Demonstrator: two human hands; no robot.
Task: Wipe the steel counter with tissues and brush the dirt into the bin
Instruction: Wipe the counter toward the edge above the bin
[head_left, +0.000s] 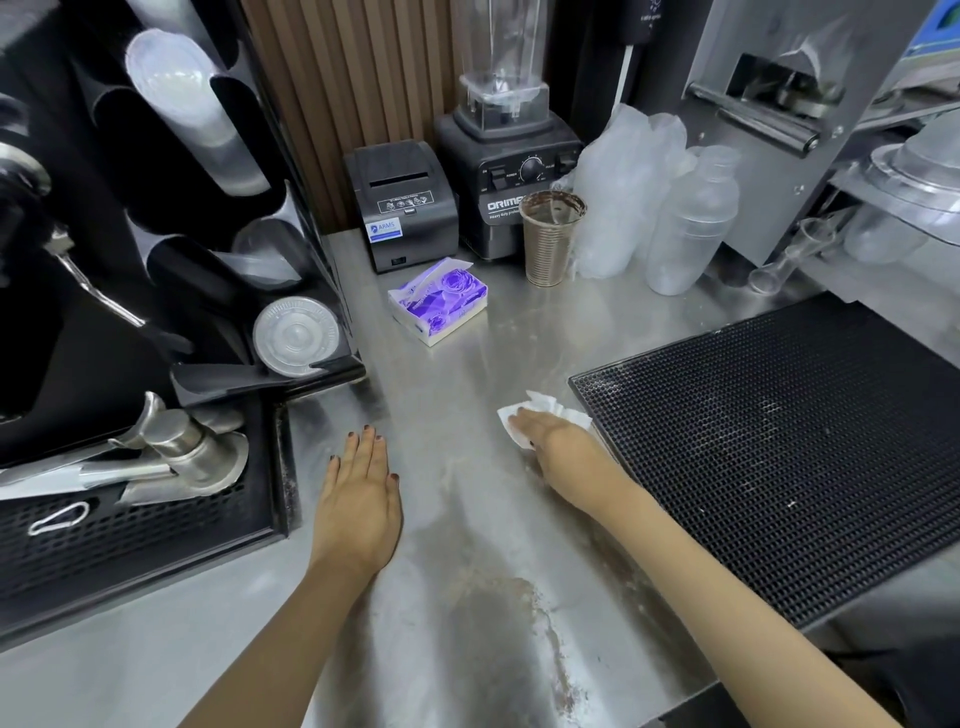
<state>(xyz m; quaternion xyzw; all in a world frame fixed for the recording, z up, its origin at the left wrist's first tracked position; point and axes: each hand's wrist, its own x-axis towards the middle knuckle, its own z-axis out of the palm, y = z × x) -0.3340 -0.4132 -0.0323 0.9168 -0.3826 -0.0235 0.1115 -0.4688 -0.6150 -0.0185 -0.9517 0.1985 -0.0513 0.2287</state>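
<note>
Brown dirt (540, 623) streaks the steel worktop (467, 364) closest to us, one long smear between our two forearms. Our left grip (358, 493) lies released, palm down, with its fingers straight and flat on the bare steel. Our right grip (556, 447) is likewise unclenched and presses one crumpled white tissue (540, 402) onto the worktop, just beside the left edge of the single black rubber mat (779, 447). Further back we count one purple tissue pack (439, 301), its writing too small to read. Behind it stands one black receipt printer (402, 202) with a sticker reading "ARMS". Beside that is one blender (511, 176) marked "ORIME", the rest hidden by one ribbed cup (551, 239) with a brown-smeared rim. To the right stands one clear shaker (691, 223).
</note>
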